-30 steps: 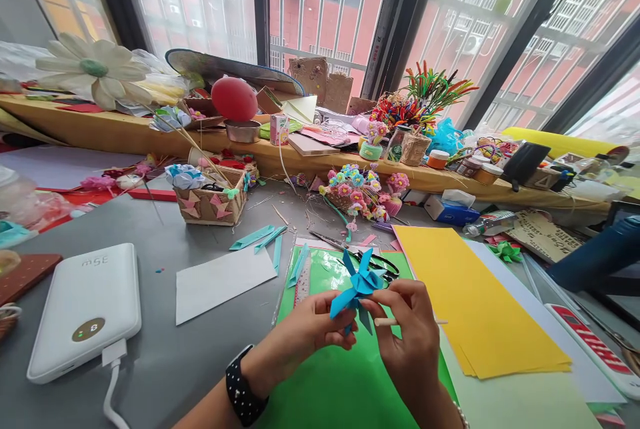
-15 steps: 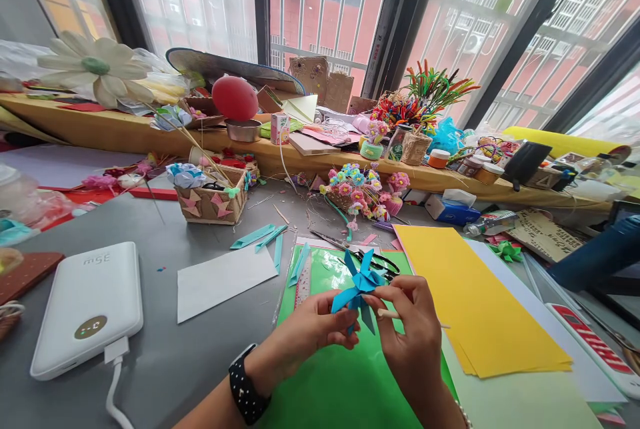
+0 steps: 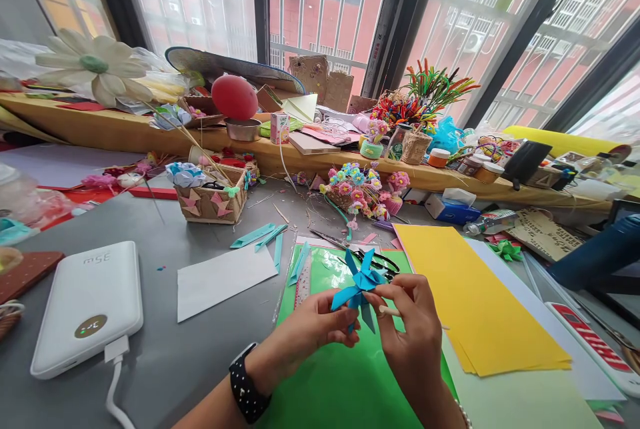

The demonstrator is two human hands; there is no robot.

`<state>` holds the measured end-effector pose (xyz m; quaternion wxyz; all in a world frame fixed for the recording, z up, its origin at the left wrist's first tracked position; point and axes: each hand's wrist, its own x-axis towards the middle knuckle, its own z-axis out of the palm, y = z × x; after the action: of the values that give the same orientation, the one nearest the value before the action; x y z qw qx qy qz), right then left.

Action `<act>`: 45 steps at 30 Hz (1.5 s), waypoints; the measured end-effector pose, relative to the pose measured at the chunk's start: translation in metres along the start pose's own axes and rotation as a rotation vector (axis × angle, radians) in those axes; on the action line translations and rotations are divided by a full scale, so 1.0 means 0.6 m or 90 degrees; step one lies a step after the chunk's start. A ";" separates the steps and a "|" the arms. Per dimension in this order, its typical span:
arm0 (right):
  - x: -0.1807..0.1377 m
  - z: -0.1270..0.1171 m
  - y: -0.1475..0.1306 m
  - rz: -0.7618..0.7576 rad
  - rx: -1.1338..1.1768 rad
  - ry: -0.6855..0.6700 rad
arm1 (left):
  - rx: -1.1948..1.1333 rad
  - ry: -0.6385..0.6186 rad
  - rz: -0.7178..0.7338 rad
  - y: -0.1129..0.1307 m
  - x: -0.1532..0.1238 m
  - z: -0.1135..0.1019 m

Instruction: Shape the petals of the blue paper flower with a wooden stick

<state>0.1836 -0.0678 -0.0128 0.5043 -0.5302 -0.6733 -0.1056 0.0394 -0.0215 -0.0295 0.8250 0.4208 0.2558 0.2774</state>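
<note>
A blue folded paper pinwheel (image 3: pixel 361 281) is held up over the green sheet (image 3: pixel 340 382). My left hand (image 3: pixel 310 329), with a black dotted watch on its wrist, pinches the pinwheel's lower left blades. My right hand (image 3: pixel 407 329) is closed on its right side and also carries a thin pale stick (image 3: pixel 387 311) between the fingers. Black-handled scissors (image 3: pixel 370 257) lie just behind the pinwheel on the green sheet.
A stack of yellow paper (image 3: pixel 470 302) lies to the right, a white sheet (image 3: pixel 220 279) and a white power bank (image 3: pixel 87 305) with its cable to the left. Teal paper strips (image 3: pixel 265 239), a small cardboard basket (image 3: pixel 213 199) and paper flowers (image 3: pixel 357 192) crowd the far side below a cluttered wooden sill.
Both hands with the pinwheel have risen slightly and my right fingers have shifted closer on it. Nothing else has moved.
</note>
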 end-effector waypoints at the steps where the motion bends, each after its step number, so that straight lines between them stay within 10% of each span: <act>1: 0.000 0.000 0.000 0.002 0.000 -0.001 | 0.000 -0.001 0.000 0.000 0.000 0.000; 45: -0.001 -0.001 0.002 0.038 0.014 -0.003 | 0.016 0.025 -0.013 -0.004 0.001 0.006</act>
<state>0.1846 -0.0679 -0.0136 0.5114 -0.5448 -0.6595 -0.0820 0.0431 -0.0244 -0.0298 0.8175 0.4226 0.2796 0.2736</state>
